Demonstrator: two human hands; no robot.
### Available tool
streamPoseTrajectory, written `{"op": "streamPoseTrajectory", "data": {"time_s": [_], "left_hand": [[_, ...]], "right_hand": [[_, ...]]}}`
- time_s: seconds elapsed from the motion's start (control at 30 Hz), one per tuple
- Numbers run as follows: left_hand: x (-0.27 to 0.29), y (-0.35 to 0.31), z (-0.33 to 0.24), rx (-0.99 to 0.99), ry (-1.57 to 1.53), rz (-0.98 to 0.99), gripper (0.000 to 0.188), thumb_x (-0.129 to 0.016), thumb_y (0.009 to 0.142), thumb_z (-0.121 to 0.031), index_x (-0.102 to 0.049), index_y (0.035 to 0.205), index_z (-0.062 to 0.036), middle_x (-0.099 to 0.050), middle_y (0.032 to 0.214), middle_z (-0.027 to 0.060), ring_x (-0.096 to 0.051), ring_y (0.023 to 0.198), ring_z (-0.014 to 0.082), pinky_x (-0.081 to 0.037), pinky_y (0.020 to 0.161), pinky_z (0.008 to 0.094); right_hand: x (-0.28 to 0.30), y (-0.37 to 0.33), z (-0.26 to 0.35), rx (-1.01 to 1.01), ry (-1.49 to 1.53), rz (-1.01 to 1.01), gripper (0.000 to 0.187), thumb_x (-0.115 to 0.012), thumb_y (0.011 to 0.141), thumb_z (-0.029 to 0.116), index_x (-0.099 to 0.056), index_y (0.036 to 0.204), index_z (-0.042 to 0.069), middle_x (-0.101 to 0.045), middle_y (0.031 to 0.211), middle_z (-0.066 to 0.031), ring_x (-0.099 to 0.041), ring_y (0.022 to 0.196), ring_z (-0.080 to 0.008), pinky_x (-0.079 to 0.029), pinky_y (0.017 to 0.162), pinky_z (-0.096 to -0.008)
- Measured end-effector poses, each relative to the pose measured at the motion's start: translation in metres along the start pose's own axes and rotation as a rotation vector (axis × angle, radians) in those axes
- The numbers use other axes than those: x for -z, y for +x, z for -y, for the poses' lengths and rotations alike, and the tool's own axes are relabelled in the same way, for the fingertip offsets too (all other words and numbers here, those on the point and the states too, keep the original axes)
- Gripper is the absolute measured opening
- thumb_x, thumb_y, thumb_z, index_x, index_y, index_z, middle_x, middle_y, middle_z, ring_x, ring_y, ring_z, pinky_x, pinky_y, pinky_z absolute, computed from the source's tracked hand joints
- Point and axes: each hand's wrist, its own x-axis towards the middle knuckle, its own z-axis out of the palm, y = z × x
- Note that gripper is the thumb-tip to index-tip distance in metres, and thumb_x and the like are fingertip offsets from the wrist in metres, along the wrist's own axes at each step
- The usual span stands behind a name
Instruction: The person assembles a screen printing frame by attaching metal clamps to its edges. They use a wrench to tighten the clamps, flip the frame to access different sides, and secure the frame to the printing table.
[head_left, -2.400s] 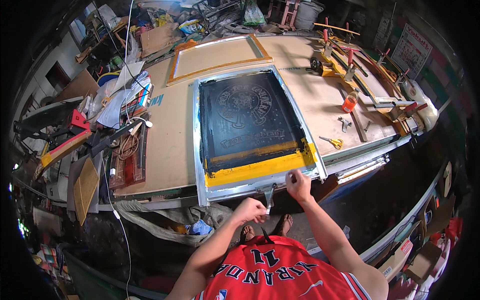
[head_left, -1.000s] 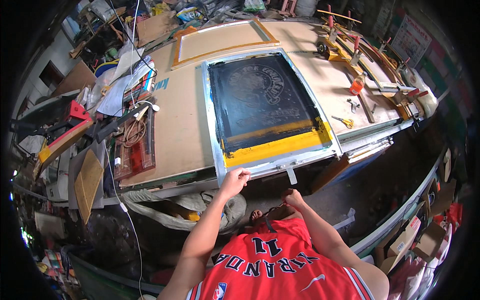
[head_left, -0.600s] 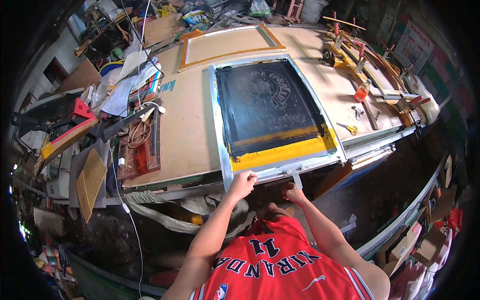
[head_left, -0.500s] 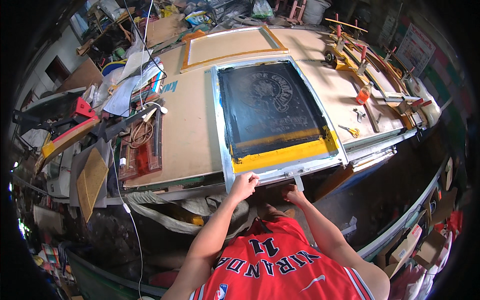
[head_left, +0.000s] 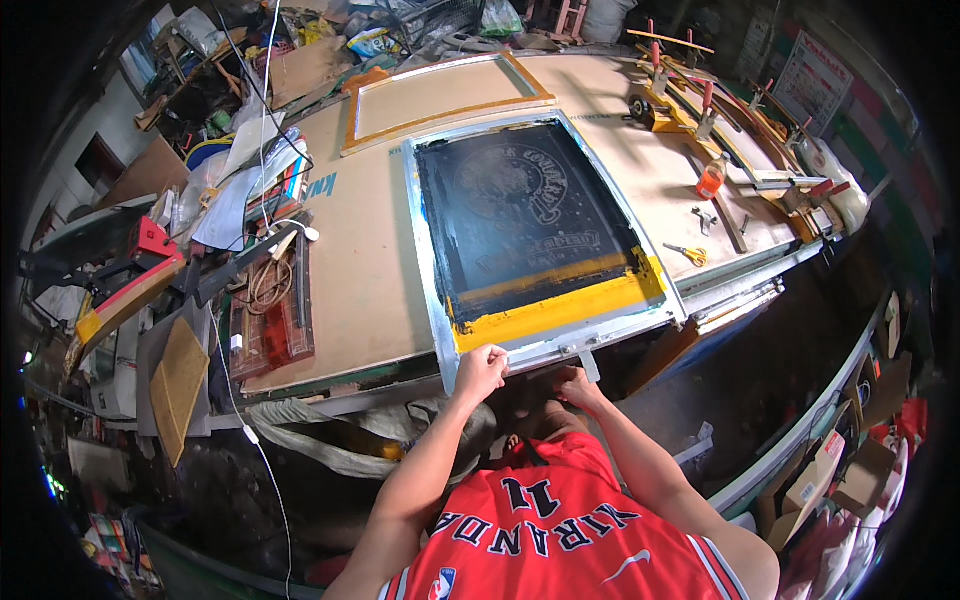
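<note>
A screen-printing frame (head_left: pixel 427 262) with silver metal bars lies on the table, its near end at the table's front edge. Its dark mesh (head_left: pixel 525 215) bears a faint round design and lettering, with a yellow band along the near end. My left hand (head_left: pixel 481 373) is closed, fingers pinched, at the frame's near bar by the left corner; what it holds, if anything, is hidden. My right hand (head_left: pixel 577 388) is closed just below the near bar, beside a flat metal tab (head_left: pixel 590 366). Its fingertips are partly hidden.
A second, wood-coloured frame (head_left: pixel 352 122) lies behind. On the right are yellow scissors (head_left: pixel 688 255), an orange bottle (head_left: pixel 712 178) and a clamp rig (head_left: pixel 680 115). Papers, a red-brown panel (head_left: pixel 275 335) and a tan board (head_left: pixel 176 392) crowd the left. A white cable (head_left: pixel 262 470) hangs down.
The view has shifted slightly, so the table and frame sit a little further left in the picture. Both hands stay closed at the frame's near end, with little visible movement.
</note>
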Motion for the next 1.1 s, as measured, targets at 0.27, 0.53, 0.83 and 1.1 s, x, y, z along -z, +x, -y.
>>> {"op": "streamPoseTrajectory", "data": {"time_s": [0.27, 0.53, 0.83, 1.1], "left_hand": [[-0.007, 0.006, 0.020, -0.205, 0.203, -0.052, 0.013, -0.062, 0.093, -0.008, -0.069, 0.098, 0.0018, -0.071, 0.077, 0.0081, -0.064, 0.055, 0.0126, -0.052, 0.052, 0.0285], [-0.010, 0.010, 0.024, -0.149, 0.212, -0.068, 0.013, -0.066, 0.088, -0.015, -0.071, 0.092, -0.0037, -0.073, 0.086, 0.0168, -0.072, 0.083, 0.0339, -0.055, 0.073, 0.0414], [-0.014, -0.001, 0.008, -0.142, 0.312, -0.124, 0.016, -0.066, 0.089, -0.020, -0.071, 0.095, -0.0060, -0.074, 0.087, 0.0154, -0.072, 0.083, 0.0328, -0.055, 0.073, 0.0426], [-0.021, -0.019, 0.012, -0.271, 0.146, 0.230, 0.014, -0.064, 0.086, -0.011, -0.072, 0.092, 0.0001, -0.073, 0.078, 0.0119, -0.071, 0.070, 0.0196, -0.055, 0.065, 0.0325]], "right_hand": [[0.004, -0.021, 0.022, 0.020, -0.048, -0.006, 0.019, -0.059, 0.088, 0.010, -0.068, 0.101, 0.000, -0.069, 0.086, -0.0084, -0.065, 0.075, -0.0146, -0.054, 0.069, -0.0292], [0.003, -0.011, 0.023, 0.031, 0.053, 0.025, 0.018, -0.055, 0.087, 0.005, -0.067, 0.099, -0.001, -0.068, 0.086, -0.0079, -0.064, 0.074, -0.0149, -0.054, 0.068, -0.0295], [0.002, -0.032, 0.037, -0.027, -0.001, -0.004, 0.026, -0.053, 0.086, 0.005, -0.067, 0.107, -0.002, -0.069, 0.089, -0.0086, -0.067, 0.075, -0.0158, -0.056, 0.069, -0.0301], [0.006, -0.023, -0.001, 0.039, 0.048, -0.032, 0.025, -0.056, 0.085, 0.006, -0.067, 0.106, -0.002, -0.069, 0.087, -0.0094, -0.067, 0.073, -0.0155, -0.056, 0.066, -0.0298]]}}
